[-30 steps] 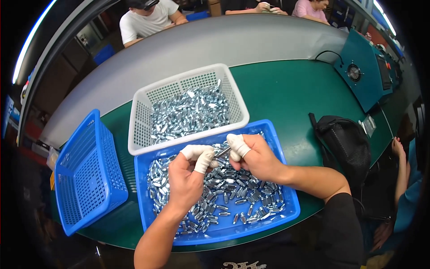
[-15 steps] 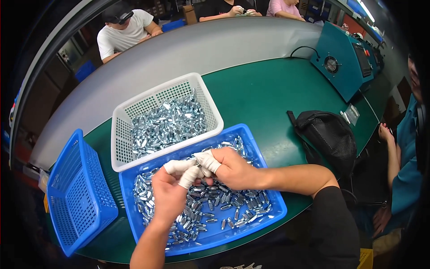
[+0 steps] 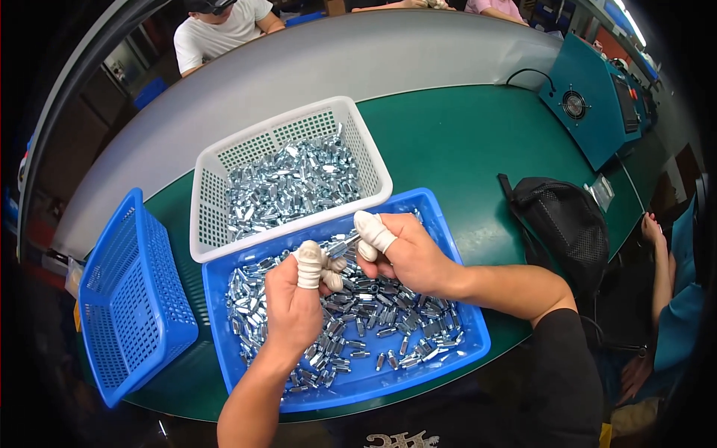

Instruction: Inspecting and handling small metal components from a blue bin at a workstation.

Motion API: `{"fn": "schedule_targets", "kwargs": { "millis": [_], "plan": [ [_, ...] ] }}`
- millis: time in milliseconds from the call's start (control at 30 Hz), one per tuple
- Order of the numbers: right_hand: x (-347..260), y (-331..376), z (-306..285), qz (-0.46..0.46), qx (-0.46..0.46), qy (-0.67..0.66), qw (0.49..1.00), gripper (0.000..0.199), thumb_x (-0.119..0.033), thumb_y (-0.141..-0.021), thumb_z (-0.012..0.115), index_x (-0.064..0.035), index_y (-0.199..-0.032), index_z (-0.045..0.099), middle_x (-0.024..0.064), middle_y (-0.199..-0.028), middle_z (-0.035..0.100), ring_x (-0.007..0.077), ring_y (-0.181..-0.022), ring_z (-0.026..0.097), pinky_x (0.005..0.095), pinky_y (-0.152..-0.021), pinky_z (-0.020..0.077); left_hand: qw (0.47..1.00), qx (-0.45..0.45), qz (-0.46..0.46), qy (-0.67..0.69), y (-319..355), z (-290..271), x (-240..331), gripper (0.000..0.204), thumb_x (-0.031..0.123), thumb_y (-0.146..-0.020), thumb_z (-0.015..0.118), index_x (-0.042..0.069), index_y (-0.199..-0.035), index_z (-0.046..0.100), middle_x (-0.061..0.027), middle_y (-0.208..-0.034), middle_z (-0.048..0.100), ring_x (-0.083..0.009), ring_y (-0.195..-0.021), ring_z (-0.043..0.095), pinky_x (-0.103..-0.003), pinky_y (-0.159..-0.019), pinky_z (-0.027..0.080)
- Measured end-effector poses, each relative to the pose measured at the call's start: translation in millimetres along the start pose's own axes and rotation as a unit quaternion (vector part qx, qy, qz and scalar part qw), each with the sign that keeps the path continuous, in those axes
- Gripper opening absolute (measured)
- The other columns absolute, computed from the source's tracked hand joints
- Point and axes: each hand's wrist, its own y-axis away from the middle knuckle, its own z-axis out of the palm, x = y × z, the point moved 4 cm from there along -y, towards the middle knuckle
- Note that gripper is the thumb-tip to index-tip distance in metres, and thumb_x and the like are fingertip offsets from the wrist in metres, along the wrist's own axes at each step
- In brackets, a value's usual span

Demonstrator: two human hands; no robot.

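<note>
Both my hands are over a shallow blue tray (image 3: pixel 478 351) heaped with small shiny hex-sided metal fittings (image 3: pixel 373 306). White finger cots cover the thumb and some fingertips of each hand. My left hand (image 3: pixel 295 306) has its fingers curled in a pinch, with a silver metal fitting (image 3: pixel 343 245) showing at the fingertips. A short gap to the right, my right hand (image 3: pixel 411 254) is closed too, thumb against the fingers; whatever it holds is hidden. Behind the tray stands a white perforated basket (image 3: pixel 287 119), piled with the same fittings.
A blue perforated basket (image 3: pixel 160 299) stands tilted at the left. On the green table (image 3: pixel 455 142) lie a black mesh bag (image 3: pixel 560 224) and a small clear packet (image 3: pixel 601 193). A teal machine with a fan (image 3: pixel 590 104) is at the far right. People sit behind the grey partition (image 3: pixel 314 67) and on the right.
My hands, pressed together before, have moved apart, the right one going up and to the right. The whole view has shifted slightly.
</note>
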Motion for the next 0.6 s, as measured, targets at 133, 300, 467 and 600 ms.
{"fn": "schedule_targets", "kwargs": {
  "millis": [133, 300, 467, 600],
  "plan": [
    [-3, 3, 3, -0.040, 0.002, 0.061, 0.997, 0.045, -0.036, -0.098, 0.035, -0.0078, -0.067, 0.049, -0.0004, -0.056, 0.051, 0.0041, -0.046, 0.039, 0.0204, -0.044, 0.0319, 0.999, 0.025, 0.020, -0.015, 1, 8, 6, 0.014, 0.012, -0.089, 0.058, -0.002, -0.089, 0.062, -0.0037, -0.072, 0.063, -0.0083, -0.062, 0.054, -0.023, -0.058, 0.044],
    [9, 1, 3, 0.152, -0.043, -0.058, 0.986, 0.047, -0.040, -0.097, 0.035, -0.0083, -0.066, 0.048, 0.0023, -0.051, 0.046, 0.0076, -0.041, 0.034, 0.0217, -0.040, 0.0278, 0.955, 0.059, 0.211, -0.199, 3, 9, 24, 0.015, -0.001, -0.078, 0.067, -0.004, -0.091, 0.062, -0.0057, -0.078, 0.063, -0.0102, -0.070, 0.058, -0.024, -0.066, 0.048],
    [11, -3, 12, 0.241, -0.112, -0.191, 0.945, 0.040, -0.036, -0.097, 0.034, -0.0058, -0.079, 0.053, 0.0013, -0.046, 0.040, 0.0086, -0.037, 0.030, 0.0226, -0.037, 0.0253, 0.929, 0.058, 0.285, -0.230, 3, 8, 37, 0.017, -0.002, -0.072, 0.068, -0.003, -0.088, 0.062, -0.0077, -0.075, 0.063, -0.0123, -0.065, 0.058, -0.024, -0.060, 0.046],
    [9, 1, 3, 0.250, -0.112, -0.208, 0.939, 0.040, -0.037, -0.096, 0.034, -0.0055, -0.085, 0.054, 0.0004, -0.045, 0.039, 0.0084, -0.035, 0.027, 0.0230, -0.035, 0.0244, 0.924, 0.048, 0.309, -0.220, -2, 17, 39, 0.018, -0.002, -0.071, 0.068, -0.002, -0.088, 0.062, -0.0077, -0.074, 0.063, -0.0129, -0.063, 0.057, -0.025, -0.059, 0.045]
  ]
}}
